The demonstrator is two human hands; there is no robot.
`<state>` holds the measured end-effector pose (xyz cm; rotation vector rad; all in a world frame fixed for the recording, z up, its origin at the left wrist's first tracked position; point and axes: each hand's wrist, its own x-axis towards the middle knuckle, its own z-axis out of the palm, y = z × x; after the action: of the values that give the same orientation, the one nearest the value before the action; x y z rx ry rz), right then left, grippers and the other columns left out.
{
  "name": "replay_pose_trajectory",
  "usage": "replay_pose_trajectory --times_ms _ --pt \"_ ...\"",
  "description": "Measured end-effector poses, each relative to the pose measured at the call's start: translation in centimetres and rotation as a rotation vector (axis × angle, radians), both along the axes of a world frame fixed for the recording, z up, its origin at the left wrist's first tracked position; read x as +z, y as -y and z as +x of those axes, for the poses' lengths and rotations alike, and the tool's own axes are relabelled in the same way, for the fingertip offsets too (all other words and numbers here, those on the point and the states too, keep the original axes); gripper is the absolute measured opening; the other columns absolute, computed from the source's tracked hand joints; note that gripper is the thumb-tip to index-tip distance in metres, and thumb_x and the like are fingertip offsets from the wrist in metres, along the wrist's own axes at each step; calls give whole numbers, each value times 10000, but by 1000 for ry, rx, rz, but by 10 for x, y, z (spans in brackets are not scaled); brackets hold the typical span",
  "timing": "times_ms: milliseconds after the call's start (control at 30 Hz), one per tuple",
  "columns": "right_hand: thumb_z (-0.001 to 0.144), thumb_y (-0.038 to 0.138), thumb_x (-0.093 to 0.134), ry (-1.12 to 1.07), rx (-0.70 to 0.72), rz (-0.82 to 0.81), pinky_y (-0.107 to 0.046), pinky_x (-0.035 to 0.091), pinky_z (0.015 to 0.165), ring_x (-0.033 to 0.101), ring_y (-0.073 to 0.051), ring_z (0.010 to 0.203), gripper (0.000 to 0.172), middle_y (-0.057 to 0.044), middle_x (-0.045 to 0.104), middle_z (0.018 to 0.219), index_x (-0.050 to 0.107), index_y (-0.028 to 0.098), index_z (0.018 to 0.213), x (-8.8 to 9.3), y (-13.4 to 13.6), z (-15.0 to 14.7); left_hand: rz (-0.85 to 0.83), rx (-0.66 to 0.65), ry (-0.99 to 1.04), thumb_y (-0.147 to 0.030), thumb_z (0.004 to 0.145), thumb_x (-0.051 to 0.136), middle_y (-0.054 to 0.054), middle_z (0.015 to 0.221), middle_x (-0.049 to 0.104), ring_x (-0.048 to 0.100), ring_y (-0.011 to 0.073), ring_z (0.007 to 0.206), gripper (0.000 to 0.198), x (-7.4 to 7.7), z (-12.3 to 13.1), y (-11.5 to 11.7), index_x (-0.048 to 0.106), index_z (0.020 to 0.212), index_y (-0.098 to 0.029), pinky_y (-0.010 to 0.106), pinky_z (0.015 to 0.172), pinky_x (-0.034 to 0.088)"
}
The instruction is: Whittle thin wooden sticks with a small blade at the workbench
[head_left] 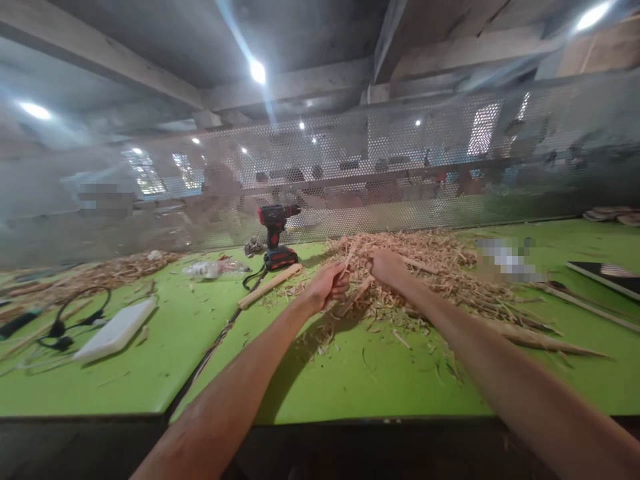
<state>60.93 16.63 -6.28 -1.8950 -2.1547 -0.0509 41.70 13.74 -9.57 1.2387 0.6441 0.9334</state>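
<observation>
Both my arms reach over the green table to a pile of pale, curly wood shavings [425,248]. Fingers closed, my left hand [326,287] pinches a thin pale strip of wood [352,252] that sticks up past the fingertips. Just to its right, my right hand [389,269] is closed like a fist, its back towards me. A narrow light piece [361,291] slants down and left from below that fist. Whether the right fingers grip this piece is hidden, and its kind is unclear.
A cordless drill [275,237] stands left of the pile, by a flat wooden stick [270,285]. Further left lie a white block [117,330], a black cable [107,300] and a plastic bag [213,268]. A perforated screen [320,173] rises behind. A pointed wood piece [545,338] lies right.
</observation>
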Motion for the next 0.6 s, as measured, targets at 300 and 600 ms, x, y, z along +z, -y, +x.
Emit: replay_pose_trajectory --times_ms 300,600 --pt "958 155 529 -5 -64 17 -403 548 900 720 -384 1105 341 -257 769 1114 831 142 1116 -6 -1 -6 47 -66 -70 -415 1036 579 -92 574 304 181 42 402 330 4 3 8 465 812 -203 161 389 175" --pt "1010 219 473 -48 -279 -7 -386 560 838 729 -370 1095 397 -273 759 1154 800 75 1184 -6 -16 41 124 -156 -227 -435 1027 581 -94 600 314 212 58 424 256 10 1 16 589 978 -183 179 404 199"
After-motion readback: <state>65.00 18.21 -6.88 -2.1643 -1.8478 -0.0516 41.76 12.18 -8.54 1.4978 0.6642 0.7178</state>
